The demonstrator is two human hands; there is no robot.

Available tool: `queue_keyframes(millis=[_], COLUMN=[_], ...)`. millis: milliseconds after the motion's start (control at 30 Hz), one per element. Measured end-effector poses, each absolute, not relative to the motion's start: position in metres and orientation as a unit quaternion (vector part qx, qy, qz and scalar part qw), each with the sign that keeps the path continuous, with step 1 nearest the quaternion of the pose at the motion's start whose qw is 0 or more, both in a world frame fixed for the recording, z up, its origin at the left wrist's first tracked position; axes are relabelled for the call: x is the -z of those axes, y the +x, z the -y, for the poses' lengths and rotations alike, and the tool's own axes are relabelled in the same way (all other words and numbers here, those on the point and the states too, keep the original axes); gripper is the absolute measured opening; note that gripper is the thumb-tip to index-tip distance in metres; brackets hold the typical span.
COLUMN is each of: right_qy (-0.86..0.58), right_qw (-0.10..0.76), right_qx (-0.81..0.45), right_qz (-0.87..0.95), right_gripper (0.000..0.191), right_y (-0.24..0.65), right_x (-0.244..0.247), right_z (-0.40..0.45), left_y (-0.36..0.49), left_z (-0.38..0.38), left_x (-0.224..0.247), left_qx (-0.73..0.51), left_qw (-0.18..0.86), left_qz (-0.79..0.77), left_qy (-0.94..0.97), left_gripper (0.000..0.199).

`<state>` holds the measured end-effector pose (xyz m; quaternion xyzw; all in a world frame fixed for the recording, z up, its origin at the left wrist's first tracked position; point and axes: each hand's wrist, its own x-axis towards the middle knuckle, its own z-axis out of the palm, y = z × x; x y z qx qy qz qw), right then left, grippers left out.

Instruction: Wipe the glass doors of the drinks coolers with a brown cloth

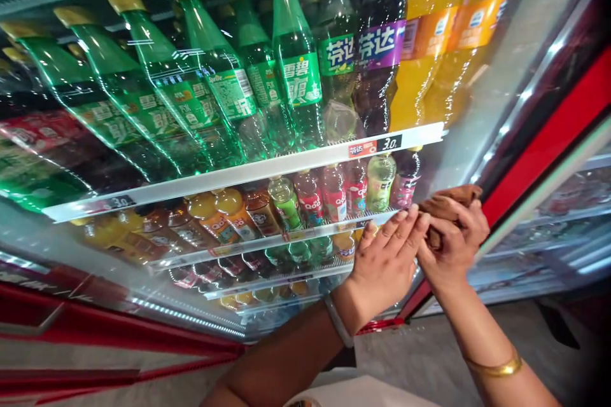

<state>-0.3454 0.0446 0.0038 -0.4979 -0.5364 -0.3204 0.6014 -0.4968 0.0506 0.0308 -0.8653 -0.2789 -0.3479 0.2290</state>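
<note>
A crumpled brown cloth (449,202) is bunched in my right hand (451,245), its fingers curled around it near the right side of the fridge front. My left hand (384,261) lies flat beside it, fingers stretched out and held close together, fingertips at the cloth's left edge. Whether the left fingertips touch the cloth or only the glass, I cannot tell. A grey band circles my left wrist, and a gold bracelet my right. Behind the hands, small drink bottles (334,194) stand on a lower fridge shelf.
Green bottles (298,70) with yellow caps and orange soda bottles (427,38) line the top shelf (248,172), which carries price tags. A red frame (548,127) runs up the right side. Another glass-fronted section (563,216) stands beyond it. Grey floor (396,356) shows below.
</note>
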Motion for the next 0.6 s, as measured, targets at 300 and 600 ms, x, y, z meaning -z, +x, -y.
queue_keyframes(millis=[300, 600], right_qy=[-0.517, -0.561], right_qw=[0.607, 0.674], right_qx=[0.301, 0.258], right_qz=[0.524, 0.406], right_gripper=[0.026, 0.048], right_y=[-0.331, -0.336], right_x=[0.0, 0.037], right_z=[-0.04, -0.042], left_y=[-0.484, -0.457], left_z=[-0.051, -0.059], left_x=[-0.018, -0.017], left_qx=[0.317, 0.336], left_qw=[0.238, 0.245], left_qz=[0.255, 0.233], left_qy=[-0.882, -0.879], left_gripper=[0.065, 0.067])
